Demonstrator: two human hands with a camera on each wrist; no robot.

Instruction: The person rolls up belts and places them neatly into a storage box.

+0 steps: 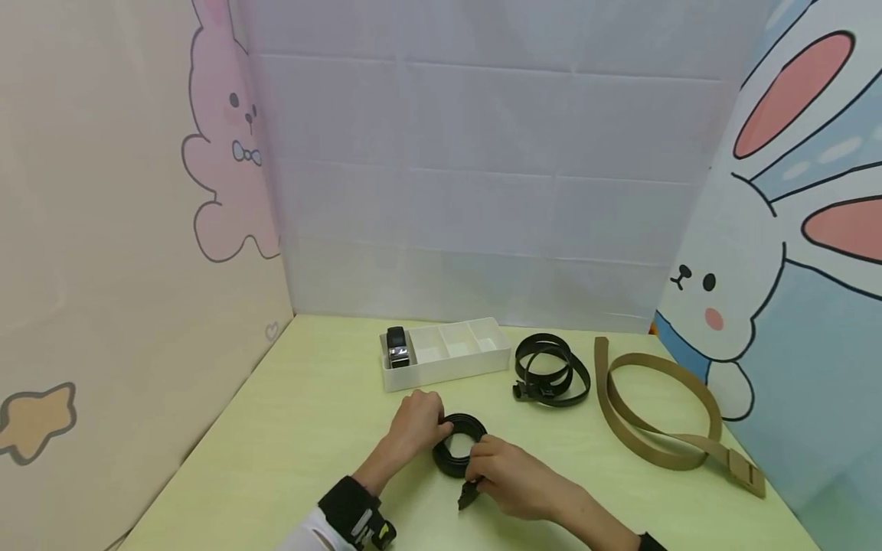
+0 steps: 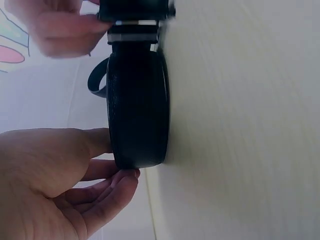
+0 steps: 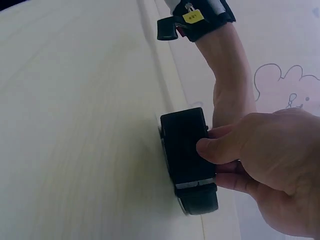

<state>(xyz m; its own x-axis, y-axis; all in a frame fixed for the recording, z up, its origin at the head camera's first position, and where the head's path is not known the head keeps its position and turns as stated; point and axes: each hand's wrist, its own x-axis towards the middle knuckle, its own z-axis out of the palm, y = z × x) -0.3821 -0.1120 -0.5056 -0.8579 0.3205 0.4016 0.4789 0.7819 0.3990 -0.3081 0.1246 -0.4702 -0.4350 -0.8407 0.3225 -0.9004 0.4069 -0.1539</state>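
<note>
A black belt (image 1: 451, 464) stands on its edge on the table, wound into a round coil. My left hand (image 1: 416, 421) holds the left side of the coil; in the left wrist view its thumb and fingertips touch the rounded end of the belt (image 2: 137, 110). On the right, my right hand (image 1: 508, 476) pinches the buckle end, which sticks out toward me. The right wrist view shows the thumb on the flat dark buckle (image 3: 185, 145), with fingers behind it.
Behind the hands stands a white compartment box (image 1: 448, 375) with a rolled black belt (image 1: 397, 348) in its left compartment. A second loosely coiled black belt (image 1: 580, 376) lies right of the box. Farther right is a tan webbing belt (image 1: 696, 383) with a buckle.
</note>
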